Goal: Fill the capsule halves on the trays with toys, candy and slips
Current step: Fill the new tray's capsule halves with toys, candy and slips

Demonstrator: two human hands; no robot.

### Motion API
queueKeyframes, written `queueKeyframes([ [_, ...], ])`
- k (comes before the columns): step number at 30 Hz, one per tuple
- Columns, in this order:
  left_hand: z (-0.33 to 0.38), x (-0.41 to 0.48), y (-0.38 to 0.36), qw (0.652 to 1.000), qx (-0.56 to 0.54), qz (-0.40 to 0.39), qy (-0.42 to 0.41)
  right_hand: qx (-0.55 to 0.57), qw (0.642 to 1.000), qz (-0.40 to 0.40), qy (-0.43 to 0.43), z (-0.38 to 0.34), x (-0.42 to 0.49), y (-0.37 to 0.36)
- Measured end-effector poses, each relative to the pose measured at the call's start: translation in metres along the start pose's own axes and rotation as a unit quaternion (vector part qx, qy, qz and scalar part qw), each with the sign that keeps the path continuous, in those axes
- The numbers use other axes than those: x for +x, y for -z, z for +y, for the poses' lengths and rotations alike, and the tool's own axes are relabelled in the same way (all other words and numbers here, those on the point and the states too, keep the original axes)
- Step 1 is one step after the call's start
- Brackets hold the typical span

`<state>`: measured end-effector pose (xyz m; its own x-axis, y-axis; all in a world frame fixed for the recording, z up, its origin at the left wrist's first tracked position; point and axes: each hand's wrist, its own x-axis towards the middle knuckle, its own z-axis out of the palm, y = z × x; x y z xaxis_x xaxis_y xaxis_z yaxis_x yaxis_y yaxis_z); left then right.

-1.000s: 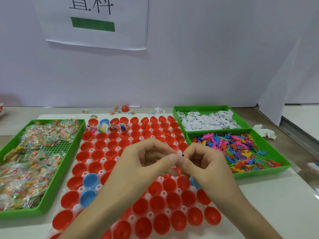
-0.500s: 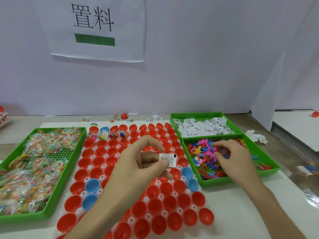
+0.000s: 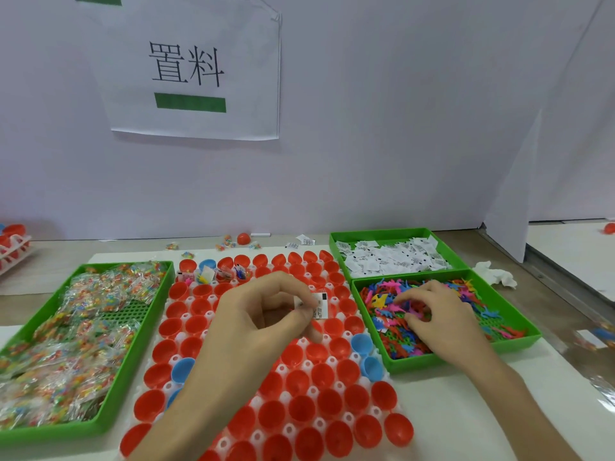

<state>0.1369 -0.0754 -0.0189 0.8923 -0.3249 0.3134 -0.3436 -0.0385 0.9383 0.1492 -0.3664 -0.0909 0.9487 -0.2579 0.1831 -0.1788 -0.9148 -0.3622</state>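
A white tray of red and a few blue capsule halves fills the middle of the table. Above it my left hand pinches a small white paper slip between thumb and fingers. My right hand reaches into the green bin of colourful plastic toys, its curled fingertips down among the toys; whether it holds one is hidden. Behind that stands a green bin of white slips. A green bin of wrapped candy lies on the left. A few far-row capsule halves hold items.
A loose red capsule half and scattered candy lie behind the tray near the white back wall. A crumpled white tissue sits right of the bins. Another rack with red capsules peeks in at far left. A white panel stands at right.
My hands parted: the left kept the slip above the tray, the right moved over into the toy bin and dug its fingers in. The view tilted upward.
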Motion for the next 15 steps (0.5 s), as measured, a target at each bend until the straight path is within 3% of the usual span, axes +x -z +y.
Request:
queueKeyframes([
  [8,0.008,-0.001,0.009,0.999,-0.014,0.039,0.012,0.009,0.999,0.051,-0.012,-0.002,0.0,-0.005],
  [15,0.013,0.005,0.011,0.999,-0.022,0.029,0.032,0.098,0.978,0.181,-0.023,-0.007,-0.004,-0.006],
])
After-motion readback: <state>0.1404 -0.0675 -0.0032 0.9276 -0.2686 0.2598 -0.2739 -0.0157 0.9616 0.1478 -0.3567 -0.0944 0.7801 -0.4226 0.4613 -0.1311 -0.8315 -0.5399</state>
